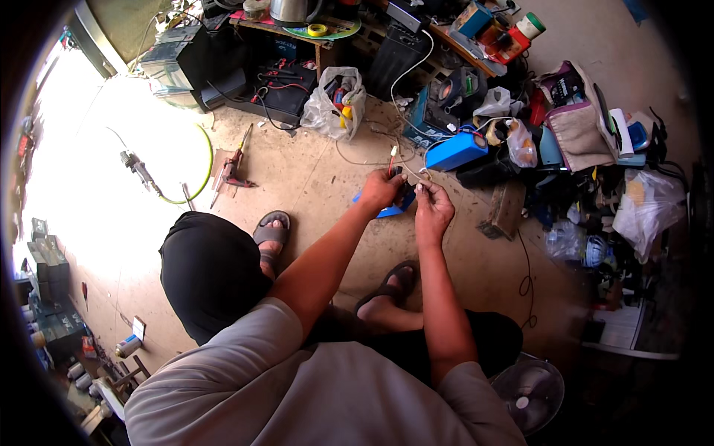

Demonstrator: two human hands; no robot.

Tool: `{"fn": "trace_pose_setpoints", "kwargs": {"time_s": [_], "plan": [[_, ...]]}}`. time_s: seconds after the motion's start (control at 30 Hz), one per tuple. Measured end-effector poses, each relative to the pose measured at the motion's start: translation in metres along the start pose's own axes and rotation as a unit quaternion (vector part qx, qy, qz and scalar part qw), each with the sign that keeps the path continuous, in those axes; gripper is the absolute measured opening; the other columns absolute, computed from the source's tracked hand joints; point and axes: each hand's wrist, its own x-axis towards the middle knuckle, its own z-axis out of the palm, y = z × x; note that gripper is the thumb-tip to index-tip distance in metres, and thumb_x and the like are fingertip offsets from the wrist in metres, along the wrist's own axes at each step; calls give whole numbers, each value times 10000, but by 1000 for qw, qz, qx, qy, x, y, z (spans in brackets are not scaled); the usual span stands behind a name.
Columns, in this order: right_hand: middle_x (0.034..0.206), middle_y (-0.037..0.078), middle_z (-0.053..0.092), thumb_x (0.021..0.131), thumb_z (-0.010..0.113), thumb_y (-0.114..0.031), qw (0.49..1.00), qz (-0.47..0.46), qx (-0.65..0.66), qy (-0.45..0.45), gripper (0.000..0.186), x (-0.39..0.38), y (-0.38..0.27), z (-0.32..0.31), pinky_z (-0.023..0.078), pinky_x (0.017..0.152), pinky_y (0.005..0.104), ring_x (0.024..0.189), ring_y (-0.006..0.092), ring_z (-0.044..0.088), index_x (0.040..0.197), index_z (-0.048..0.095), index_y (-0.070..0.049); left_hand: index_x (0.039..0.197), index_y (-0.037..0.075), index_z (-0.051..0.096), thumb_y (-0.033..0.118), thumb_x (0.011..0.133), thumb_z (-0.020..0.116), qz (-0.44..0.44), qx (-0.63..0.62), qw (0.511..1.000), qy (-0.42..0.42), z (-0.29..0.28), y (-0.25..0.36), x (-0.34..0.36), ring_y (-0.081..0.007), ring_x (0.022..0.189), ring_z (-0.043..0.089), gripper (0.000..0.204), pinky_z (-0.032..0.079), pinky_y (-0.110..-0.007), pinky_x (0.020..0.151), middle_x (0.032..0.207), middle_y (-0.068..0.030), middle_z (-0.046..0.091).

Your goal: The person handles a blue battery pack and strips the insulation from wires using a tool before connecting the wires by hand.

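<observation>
My left hand is closed round a small dark object whose kind I cannot make out. A red wire with a pale connector sticks up just beyond its fingers. Close on its right, my right hand pinches the end of a thin light-coloured cable between thumb and fingers. Below both hands lies a blue wrapped block, partly hidden by the left hand. A second blue block with wires at its end rests farther right, beside the clutter.
A soldering-gun-like red tool and a yellow-green cable lie on the floor at left. A plastic bag of tools stands ahead. A wooden block, cloth bag and heaped parts crowd the right; a fan stands lower right.
</observation>
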Motion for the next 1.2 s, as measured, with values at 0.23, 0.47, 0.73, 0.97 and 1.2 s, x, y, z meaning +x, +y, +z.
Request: {"fn": "trace_pose_setpoints", "kwargs": {"time_s": [0.23,0.47,0.73,0.97,1.2], "plan": [[971,61,689,938,708,-23,940,246,224,76,137,25,22,-2,574,803,253,858,138,660,1068,685,12,942,68,669,252,1022,655,-4,9,995,-97,-8,2,-4,-117,558,594,201,453,-266,485,679,-25,631],[965,79,724,907,678,32,974,199,105,-4,169,35,53,0,575,745,255,793,134,673,1074,703,53,1067,93,708,204,1008,673,13,-40,994,-99,-9,0,-8,-95,611,609,131,464,-246,519,763,-3,668],[941,101,741,922,594,44,957,209,33,-197,206,30,22,-14,560,759,253,818,133,692,1087,707,94,985,89,737,200,980,714,16,-27,998,-56,-10,0,-5,-82,572,588,114,420,-237,496,726,-1,687],[1080,121,720,906,596,52,944,194,72,-258,312,21,13,-15,549,882,289,949,177,698,1215,623,85,913,72,740,150,945,726,-14,-61,997,-34,-9,2,1,-89,541,577,86,398,-242,471,716,-23,694],[998,133,726,885,683,0,983,56,-62,-164,320,16,24,-5,565,827,319,912,209,723,1200,632,23,822,51,737,180,930,713,-53,-61,997,6,-7,10,-3,-122,469,582,170,383,-252,427,633,-47,674]]}}
